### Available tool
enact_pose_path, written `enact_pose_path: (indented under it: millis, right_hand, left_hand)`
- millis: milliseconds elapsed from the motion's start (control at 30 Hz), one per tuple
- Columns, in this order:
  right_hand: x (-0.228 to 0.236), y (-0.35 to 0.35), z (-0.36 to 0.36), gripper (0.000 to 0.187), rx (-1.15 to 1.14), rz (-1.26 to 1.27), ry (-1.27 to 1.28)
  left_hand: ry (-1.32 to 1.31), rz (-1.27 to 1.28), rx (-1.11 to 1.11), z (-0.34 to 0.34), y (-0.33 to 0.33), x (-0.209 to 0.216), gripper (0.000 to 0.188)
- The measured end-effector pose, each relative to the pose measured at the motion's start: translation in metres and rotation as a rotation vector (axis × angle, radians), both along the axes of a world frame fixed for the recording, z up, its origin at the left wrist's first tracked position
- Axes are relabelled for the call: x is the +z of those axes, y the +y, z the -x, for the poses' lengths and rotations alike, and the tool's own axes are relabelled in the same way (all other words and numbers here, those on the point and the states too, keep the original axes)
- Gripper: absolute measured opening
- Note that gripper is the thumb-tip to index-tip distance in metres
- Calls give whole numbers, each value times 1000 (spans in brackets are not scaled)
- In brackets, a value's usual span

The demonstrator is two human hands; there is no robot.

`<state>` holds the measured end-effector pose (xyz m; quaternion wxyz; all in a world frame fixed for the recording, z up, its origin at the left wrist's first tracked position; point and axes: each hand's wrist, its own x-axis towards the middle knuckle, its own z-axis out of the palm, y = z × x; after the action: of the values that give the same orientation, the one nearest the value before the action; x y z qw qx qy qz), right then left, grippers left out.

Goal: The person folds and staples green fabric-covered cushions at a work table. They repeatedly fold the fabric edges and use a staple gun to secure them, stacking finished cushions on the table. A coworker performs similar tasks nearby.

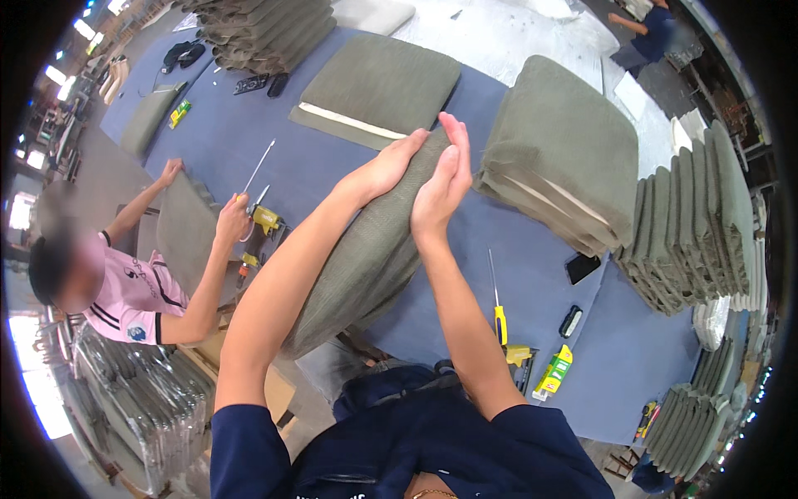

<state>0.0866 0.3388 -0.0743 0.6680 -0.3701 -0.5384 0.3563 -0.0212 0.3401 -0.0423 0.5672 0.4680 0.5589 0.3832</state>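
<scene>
A grey-green fabric-covered cushion (366, 258) stands tilted on its edge in front of me, close to the table's near side. My left hand (386, 170) lies over its upper left edge, fingers bent around the top corner. Against the other face presses my right hand (442, 183), its fingers straight and pointing up, so the cushion is clasped between both palms. The fingertips of the left hand are partly hidden behind the cushion's corner. Just beyond, a flat cushion cover with a pale strip (353, 121) lies on the blue table (465, 283).
A stack of cushions (561, 150) stands to the right, near a phone (582, 268). A yellow-handled screwdriver (500, 324), a yellow staple gun (519, 356) and a green-yellow box (554, 372) lie near my right arm. At left, a co-worker in pink (137, 287) holds a screwdriver and a cushion.
</scene>
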Motion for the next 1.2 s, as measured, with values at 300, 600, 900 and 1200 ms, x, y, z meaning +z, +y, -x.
enact_pose_path:
  millis: [300, 600, 900, 1200]
  right_hand:
    - [-87, 9, 22, 57, -34, -16, -217]
    - [-78, 53, -38, 51, 140, 93, -398]
    - [27, 115, 1, 41, 531, 82, -914]
    - [-19, 99, 20, 35, 297, -374, -415]
  left_hand:
    - [735, -80, -65, 28, -21, 26, 73]
    - [793, -212, 49, 14, -28, 25, 90]
    - [657, -9, -34, 17, -17, 31, 89]
    - [1204, -225, 0, 0, -26, 15, 70]
